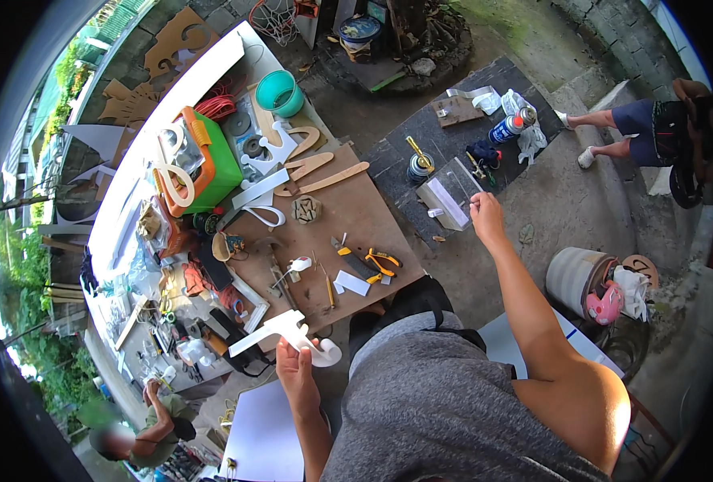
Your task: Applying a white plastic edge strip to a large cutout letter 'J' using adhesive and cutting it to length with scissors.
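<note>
In my left hand (296, 376) I grip a white cut-out piece (286, 326), shaped like a curly letter with a long flat arm. It is held over the near edge of the brown worktable (372, 209). My right hand (487, 217) reaches out to the right, fingers pinched together at the edge of a small board (451, 195) bearing a white strip. Whatever is between those fingertips is too small to make out. Just past that board stands an open can (420, 167) with a yellow-handled tool across it. A blue spray can (507, 128) stands farther off.
Cutters with orange handles (384, 259), a hammer (280, 277) and wooden letter cut-outs (332, 178) lie on the worktable. A green-and-orange bin (216, 161) and teal bucket (279, 93) stand behind. One person (143, 434) works at lower left; another person (637, 128) is at right.
</note>
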`<action>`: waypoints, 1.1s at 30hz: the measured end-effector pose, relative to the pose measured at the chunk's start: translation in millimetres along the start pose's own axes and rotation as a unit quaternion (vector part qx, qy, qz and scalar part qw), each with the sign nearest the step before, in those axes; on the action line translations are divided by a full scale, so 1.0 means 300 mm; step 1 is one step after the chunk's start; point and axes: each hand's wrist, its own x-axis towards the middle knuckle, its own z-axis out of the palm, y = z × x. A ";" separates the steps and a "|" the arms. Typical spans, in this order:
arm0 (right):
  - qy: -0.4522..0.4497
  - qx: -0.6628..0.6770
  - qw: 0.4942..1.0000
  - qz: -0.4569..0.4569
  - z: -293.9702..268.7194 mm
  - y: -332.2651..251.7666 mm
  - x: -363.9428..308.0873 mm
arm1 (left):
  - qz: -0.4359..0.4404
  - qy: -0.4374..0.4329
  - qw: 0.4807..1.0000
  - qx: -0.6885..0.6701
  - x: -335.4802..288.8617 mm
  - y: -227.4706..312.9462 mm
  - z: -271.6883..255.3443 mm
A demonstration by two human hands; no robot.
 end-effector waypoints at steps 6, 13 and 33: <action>0.041 0.053 0.997 -0.025 0.014 -0.060 0.039 | -0.010 0.012 1.000 -0.008 -0.021 -0.017 -0.002; 0.045 0.053 0.996 -0.061 0.115 -0.100 0.117 | -0.012 0.044 0.999 -0.020 -0.041 -0.006 0.028; 0.040 0.041 0.995 -0.084 0.122 -0.099 0.142 | -0.025 0.064 0.997 -0.029 -0.088 -0.026 0.020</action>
